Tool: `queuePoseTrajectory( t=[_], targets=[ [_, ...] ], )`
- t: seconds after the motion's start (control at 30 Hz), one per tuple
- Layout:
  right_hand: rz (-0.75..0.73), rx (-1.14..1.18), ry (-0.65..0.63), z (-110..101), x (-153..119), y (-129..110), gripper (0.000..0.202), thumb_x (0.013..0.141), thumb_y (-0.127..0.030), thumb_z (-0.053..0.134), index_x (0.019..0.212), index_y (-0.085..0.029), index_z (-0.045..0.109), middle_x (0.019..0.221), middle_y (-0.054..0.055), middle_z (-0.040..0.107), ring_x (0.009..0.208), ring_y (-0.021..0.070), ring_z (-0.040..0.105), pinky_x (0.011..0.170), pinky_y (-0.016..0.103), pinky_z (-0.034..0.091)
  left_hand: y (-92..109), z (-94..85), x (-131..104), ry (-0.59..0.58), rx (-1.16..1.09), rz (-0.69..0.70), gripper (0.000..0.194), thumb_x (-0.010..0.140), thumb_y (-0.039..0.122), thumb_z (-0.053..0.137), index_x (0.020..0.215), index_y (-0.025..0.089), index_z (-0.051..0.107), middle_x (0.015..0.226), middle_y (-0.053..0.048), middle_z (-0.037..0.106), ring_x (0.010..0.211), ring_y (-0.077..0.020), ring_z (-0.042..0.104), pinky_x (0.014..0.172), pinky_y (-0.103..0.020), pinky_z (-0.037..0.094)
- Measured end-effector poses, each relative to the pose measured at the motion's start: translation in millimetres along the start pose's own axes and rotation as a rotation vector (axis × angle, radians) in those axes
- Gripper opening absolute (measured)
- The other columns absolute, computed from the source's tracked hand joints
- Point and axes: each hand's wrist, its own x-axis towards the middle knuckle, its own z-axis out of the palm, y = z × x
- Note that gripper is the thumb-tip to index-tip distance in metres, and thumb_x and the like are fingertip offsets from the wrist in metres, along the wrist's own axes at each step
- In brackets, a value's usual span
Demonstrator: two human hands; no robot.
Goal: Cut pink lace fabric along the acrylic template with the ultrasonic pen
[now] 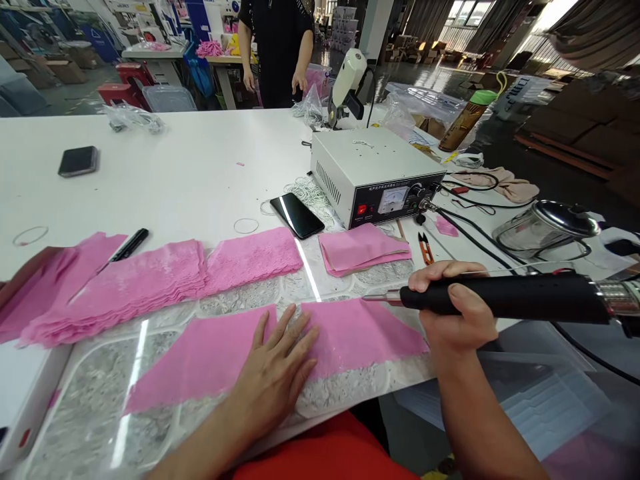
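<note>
My left hand (pixel 277 373) lies flat with fingers spread over the gap between two pink fabric pieces. The left fabric piece (pixel 195 360) has a slanted outer edge; the right fabric piece (pixel 355 337) lies under my fingertips and reaches toward my right hand. My right hand (pixel 467 320) is wrapped round a black ultrasonic cutter (pixel 540 297), held almost level. Its thin metal tip is at the top edge of the right piece; whether it touches the cloth I cannot tell. Both pieces rest on a patterned clear mat (pixel 200 427).
Behind are stacked pink cloths (pixel 140 280), a folded pink cloth (pixel 365 248), a phone (pixel 297 215) and a control box (pixel 375 157) with cables. Orange snips (pixel 425 249) and a glass jug (pixel 543 230) stand right. Another person's arm (pixel 23 270) enters left; someone (pixel 277 50) stands opposite.
</note>
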Motion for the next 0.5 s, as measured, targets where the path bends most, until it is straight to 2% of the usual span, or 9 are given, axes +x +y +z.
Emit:
queuePoseTrajectory(
  t=[0.13,0.5],
  targets=[
    [0.029,0.024,-0.064,8.1,-4.8,2.0,0.009,0.067,-0.022,0.059,0.076,-0.02,0.06,0.069,-0.001,0.055,0.053,0.0131,0.054,0.053,0.032,0.047,0.8,-0.2,-0.3,-0.005,0.003,-0.004,0.037,0.097,0.021,0.043,0.132,0.019,0.054,0.142,-0.007,0.051,0.141,-0.0302,0.033,0.117,-0.057,0.014],
    [0.058,-0.006,-0.095,8.9,-6.5,7.2,0.011,0.068,-0.027,0.064,0.074,-0.021,0.058,0.068,-0.001,0.054,0.054,0.0139,0.055,0.054,0.033,0.048,2.0,0.8,-1.4,-0.003,-0.03,-0.03,0.036,0.098,0.021,0.043,0.132,0.019,0.054,0.143,-0.008,0.05,0.141,-0.0305,0.032,0.116,-0.058,0.017]
  ],
)
